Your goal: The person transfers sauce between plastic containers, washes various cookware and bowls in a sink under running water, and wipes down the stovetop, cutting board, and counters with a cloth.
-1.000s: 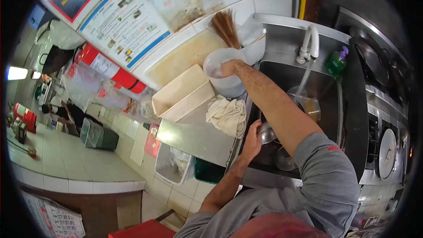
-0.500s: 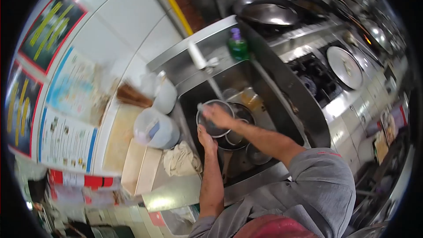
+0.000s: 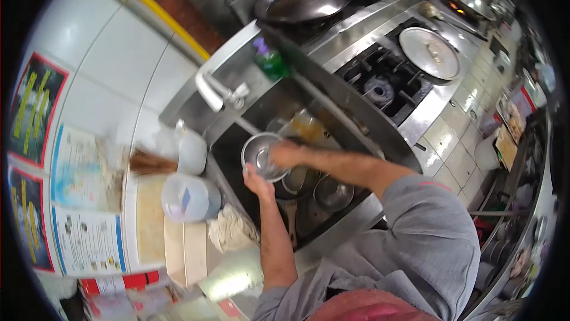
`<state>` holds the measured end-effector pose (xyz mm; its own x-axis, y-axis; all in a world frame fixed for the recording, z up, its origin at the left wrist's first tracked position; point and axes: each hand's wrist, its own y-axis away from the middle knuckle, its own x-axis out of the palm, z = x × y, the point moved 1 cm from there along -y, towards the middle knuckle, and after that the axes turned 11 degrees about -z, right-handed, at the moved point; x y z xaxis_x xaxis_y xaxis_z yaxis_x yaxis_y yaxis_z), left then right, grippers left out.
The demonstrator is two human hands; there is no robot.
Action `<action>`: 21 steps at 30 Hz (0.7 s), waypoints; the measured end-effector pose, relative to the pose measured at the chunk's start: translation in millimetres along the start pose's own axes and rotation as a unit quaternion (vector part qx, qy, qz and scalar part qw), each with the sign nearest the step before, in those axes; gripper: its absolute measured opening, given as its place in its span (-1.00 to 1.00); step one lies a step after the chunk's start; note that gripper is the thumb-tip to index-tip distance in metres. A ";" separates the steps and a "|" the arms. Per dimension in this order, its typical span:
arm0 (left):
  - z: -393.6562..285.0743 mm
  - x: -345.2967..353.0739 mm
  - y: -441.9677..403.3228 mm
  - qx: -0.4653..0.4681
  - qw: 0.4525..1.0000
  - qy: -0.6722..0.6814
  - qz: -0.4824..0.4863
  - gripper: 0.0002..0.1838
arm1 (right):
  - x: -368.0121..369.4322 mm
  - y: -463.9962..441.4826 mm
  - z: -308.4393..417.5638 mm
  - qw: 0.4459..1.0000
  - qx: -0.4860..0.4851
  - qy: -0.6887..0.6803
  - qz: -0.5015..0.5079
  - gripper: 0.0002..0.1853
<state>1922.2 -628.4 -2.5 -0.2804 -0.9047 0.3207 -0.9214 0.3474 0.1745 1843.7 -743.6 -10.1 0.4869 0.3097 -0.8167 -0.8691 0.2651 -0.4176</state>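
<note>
A round metal bowl [image 3: 255, 150] is tilted over the sink [image 3: 230, 143]. My left hand [image 3: 257, 182] grips its near rim, thumb on the edge. Over the bowl's inside, my right hand [image 3: 287, 156] is slightly blurred with its fingers curled; what they hold, if anything, is hidden. Beneath the hands lie a second metal bowl [image 3: 333, 193], a pan whose wooden handle [image 3: 291, 220] points toward me, and, farther back, a clear container with something yellowish [image 3: 304, 126].
A white faucet [image 3: 211, 90] and a green soap bottle [image 3: 270, 62] stand at the sink's back. White jugs, a plastic pitcher [image 3: 187, 197] and a cloth [image 3: 230, 229] line the left edge. To the right is a stove [image 3: 380, 86] with a lid [image 3: 430, 54] and woks.
The view has swung, so the sink and stove appear farther left. The bowl's inside shows more now. My left hand still holds its rim, and my right hand has moved within the bowl.
</note>
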 end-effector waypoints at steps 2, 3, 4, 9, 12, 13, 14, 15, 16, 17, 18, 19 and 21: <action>6.9 -1.4 7.8 0.009 0.999 -0.034 -0.013 -0.67 | -15.3 -14.9 -12.1 0.986 0.041 0.139 -0.087 -0.84; 11.9 5.1 15.7 0.006 0.998 -0.060 -0.031 -0.68 | -30.9 -16.8 -1.4 0.986 0.026 0.089 -0.140 -0.77; 15.9 13.2 18.1 -0.001 0.999 -0.008 -0.034 -0.68 | -23.4 -21.7 11.3 0.975 0.067 0.056 -0.206 -0.73; -11.1 -14.9 3.0 -0.025 0.998 0.002 -0.059 -0.70 | 0.4 -8.2 19.9 0.990 -0.035 -0.138 0.003 -0.77; 1.0 -12.9 17.1 0.029 0.996 -0.077 -0.020 -0.70 | -16.1 -7.9 23.3 0.987 -0.006 0.164 -0.002 -0.80; 11.7 -2.0 20.8 0.046 0.997 -0.042 -0.039 -0.69 | -14.5 -11.9 28.9 0.993 0.035 0.083 -0.077 -0.80; 15.4 2.2 17.2 0.050 0.997 -0.019 -0.053 -0.70 | -13.8 -16.7 33.2 0.985 0.076 0.004 -0.153 -0.79; 12.7 7.5 20.3 0.051 0.996 0.004 -0.068 -0.70 | 14.6 -13.4 31.1 0.964 0.126 -0.199 -0.123 -0.78; 4.4 3.4 17.1 0.024 0.998 -0.003 -0.064 -0.71 | 15.0 -7.5 35.4 0.978 0.115 -0.173 -0.036 -0.79; -8.9 -5.5 9.1 -0.002 0.998 -0.011 -0.058 -0.72 | 15.8 0.0 40.6 0.983 0.102 -0.147 0.051 -0.79; -13.1 -12.4 -1.0 0.060 0.998 0.018 0.005 -0.73 | 4.6 9.8 43.9 0.982 0.103 -0.147 0.052 -0.79; -22.6 -14.9 0.7 0.070 0.997 0.013 0.008 -0.71 | -17.6 20.2 45.9 0.994 0.093 -0.047 -0.019 -0.72; -28.2 -9.7 6.0 0.122 0.992 0.012 -0.015 -0.68 | -27.1 25.8 46.6 0.991 0.083 0.049 -0.092 -0.65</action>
<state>1927.0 -610.5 21.7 -0.2477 -0.9070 0.3405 -0.9679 0.2470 -0.0460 1812.1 -702.6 19.9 0.6185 0.1532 -0.7707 -0.7354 0.4583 -0.4991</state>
